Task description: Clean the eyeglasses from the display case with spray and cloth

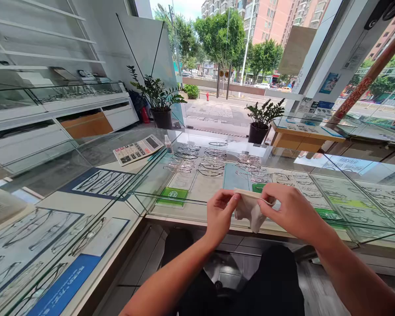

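A beige cloth hangs between my two hands, just above the near edge of the glass display counter. My left hand pinches its upper left corner between thumb and fingers. On the other side, my right hand grips the upper right part, fingers curled. The cloth's top edge is stretched fairly straight while its lower part droops in folds. Whether anything is wrapped inside it I cannot tell. Several eyeglass frames lie in rows in the counter beyond my hands.
A calculator and a small spray bottle stand on the glass to the left. More eyeglasses fill the left counter. Green cards lie under the glass. Potted plants flank the doorway. My knees are below the counter edge.
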Available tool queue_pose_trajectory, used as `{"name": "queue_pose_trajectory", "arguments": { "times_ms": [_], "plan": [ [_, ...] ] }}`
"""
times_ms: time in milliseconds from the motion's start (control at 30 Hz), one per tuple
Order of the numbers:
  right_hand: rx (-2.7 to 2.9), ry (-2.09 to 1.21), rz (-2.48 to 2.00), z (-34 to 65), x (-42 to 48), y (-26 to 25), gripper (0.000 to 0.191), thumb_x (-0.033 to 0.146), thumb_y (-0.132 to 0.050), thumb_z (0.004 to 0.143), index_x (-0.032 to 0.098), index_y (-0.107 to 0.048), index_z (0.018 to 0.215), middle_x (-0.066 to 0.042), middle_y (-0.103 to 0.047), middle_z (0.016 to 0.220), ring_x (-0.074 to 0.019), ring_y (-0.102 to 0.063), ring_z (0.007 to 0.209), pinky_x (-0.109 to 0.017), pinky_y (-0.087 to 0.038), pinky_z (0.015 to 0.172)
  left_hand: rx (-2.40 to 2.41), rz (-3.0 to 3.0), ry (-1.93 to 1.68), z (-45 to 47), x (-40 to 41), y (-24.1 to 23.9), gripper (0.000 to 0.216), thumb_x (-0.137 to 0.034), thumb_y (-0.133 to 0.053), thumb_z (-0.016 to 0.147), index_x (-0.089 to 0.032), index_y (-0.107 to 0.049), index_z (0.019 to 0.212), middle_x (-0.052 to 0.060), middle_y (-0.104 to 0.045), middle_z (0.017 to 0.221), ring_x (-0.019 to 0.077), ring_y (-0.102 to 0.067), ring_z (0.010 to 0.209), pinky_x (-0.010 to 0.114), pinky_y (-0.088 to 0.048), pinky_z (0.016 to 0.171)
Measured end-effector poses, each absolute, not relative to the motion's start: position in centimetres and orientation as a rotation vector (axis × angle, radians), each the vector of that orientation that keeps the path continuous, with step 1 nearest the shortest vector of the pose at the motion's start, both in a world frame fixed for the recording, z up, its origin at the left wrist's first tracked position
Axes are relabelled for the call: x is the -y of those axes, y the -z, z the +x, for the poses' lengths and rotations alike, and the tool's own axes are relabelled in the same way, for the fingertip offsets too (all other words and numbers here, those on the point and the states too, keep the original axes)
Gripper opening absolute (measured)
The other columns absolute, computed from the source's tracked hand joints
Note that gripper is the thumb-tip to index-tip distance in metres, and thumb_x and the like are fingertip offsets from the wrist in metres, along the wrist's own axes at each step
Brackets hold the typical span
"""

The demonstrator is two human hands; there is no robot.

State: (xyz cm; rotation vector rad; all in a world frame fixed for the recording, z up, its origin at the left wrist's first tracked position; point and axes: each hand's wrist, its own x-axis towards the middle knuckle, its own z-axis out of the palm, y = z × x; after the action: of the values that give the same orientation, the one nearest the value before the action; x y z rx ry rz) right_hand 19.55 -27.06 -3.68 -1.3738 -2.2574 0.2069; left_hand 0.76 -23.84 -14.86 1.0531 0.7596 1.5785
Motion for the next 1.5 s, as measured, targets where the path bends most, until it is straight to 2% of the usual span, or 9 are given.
{"name": "queue_pose_trajectory", "arguments": {
  "times_ms": [200,400,533,733,1067,1267,1433,1500],
  "plan": [
    [2.359,-0.203,-1.352,20.3,27.4,3.8,0.034,0.028,-0.062,0.103,0.023,-0.049,0.072,-0.001,-0.063,0.074,-0.0181,-0.058,0.072,-0.032,-0.041,0.070,-0.761,1.004,-1.578,-0.2,23.7,14.2,0.045,-0.055,-0.094,0.077,-0.016,-0.072,0.078,0.002,-0.069,0.072,0.0122,-0.058,0.066,0.024,-0.047,0.064],
    [2.335,-0.212,-1.335,20.8,27.5,4.5,0.031,0.028,-0.062,0.104,0.023,-0.052,0.075,-0.001,-0.063,0.077,-0.0188,-0.059,0.075,-0.032,-0.042,0.072,-0.710,0.938,-1.550,-0.4,23.5,14.3,0.044,-0.052,-0.097,0.074,-0.016,-0.070,0.074,0.002,-0.071,0.076,0.0114,-0.059,0.068,0.023,-0.047,0.066],
    [2.358,-0.169,-1.303,20.7,27.8,4.6,0.032,0.024,-0.059,0.105,0.023,-0.048,0.075,0.000,-0.061,0.075,-0.0177,-0.057,0.073,-0.031,-0.041,0.071,-0.723,0.894,-1.503,-0.3,23.6,14.4,0.046,-0.052,-0.097,0.073,-0.016,-0.069,0.074,0.001,-0.069,0.072,0.0100,-0.056,0.063,0.021,-0.043,0.060],
    [2.370,-0.127,-1.259,20.7,28.3,4.4,0.031,0.020,-0.059,0.104,0.023,-0.047,0.076,0.000,-0.061,0.075,-0.0176,-0.057,0.072,-0.031,-0.040,0.070,-0.726,0.856,-1.492,-0.3,23.7,14.1,0.045,-0.049,-0.098,0.071,-0.017,-0.067,0.076,0.002,-0.073,0.081,0.0118,-0.060,0.071,0.022,-0.045,0.065],
    [2.365,-0.155,-1.271,20.6,28.4,4.6,0.031,0.018,-0.059,0.103,0.023,-0.047,0.076,0.001,-0.060,0.075,-0.0170,-0.056,0.072,-0.031,-0.040,0.069,-0.743,0.910,-1.535,-0.5,24.0,13.9,0.046,-0.049,-0.096,0.076,-0.017,-0.063,0.075,-0.002,-0.064,0.070,0.0101,-0.054,0.065,0.022,-0.044,0.064],
    [2.327,-0.151,-1.289,20.8,28.5,4.8,0.029,0.020,-0.061,0.103,0.023,-0.050,0.077,0.000,-0.063,0.076,-0.0179,-0.058,0.072,-0.032,-0.043,0.071,-0.675,0.827,-1.463,-0.9,23.8,13.8,0.049,-0.043,-0.100,0.072,-0.020,-0.073,0.107,-0.002,-0.070,0.075,0.0107,-0.058,0.065,0.022,-0.047,0.064],
    [2.270,-0.171,-1.358,21.1,28.5,5.4,0.026,0.028,-0.064,0.103,0.024,-0.053,0.080,0.001,-0.066,0.078,-0.0190,-0.063,0.074,-0.032,-0.046,0.072,-0.721,0.855,-1.434,-1.5,23.5,14.1,0.045,-0.045,-0.099,0.072,-0.017,-0.080,0.101,0.002,-0.075,0.079,0.0121,-0.064,0.071,0.022,-0.049,0.068],
    [2.200,-0.204,-1.409,21.2,28.4,5.7,0.018,0.032,-0.067,0.102,0.025,-0.057,0.089,0.000,-0.070,0.083,-0.0194,-0.066,0.075,-0.032,-0.047,0.072,-0.729,0.849,-1.438,-1.6,23.5,14.1,0.041,-0.046,-0.098,0.074,-0.018,-0.080,0.098,0.003,-0.076,0.080,0.0118,-0.064,0.072,0.021,-0.048,0.068]
  ]
}}
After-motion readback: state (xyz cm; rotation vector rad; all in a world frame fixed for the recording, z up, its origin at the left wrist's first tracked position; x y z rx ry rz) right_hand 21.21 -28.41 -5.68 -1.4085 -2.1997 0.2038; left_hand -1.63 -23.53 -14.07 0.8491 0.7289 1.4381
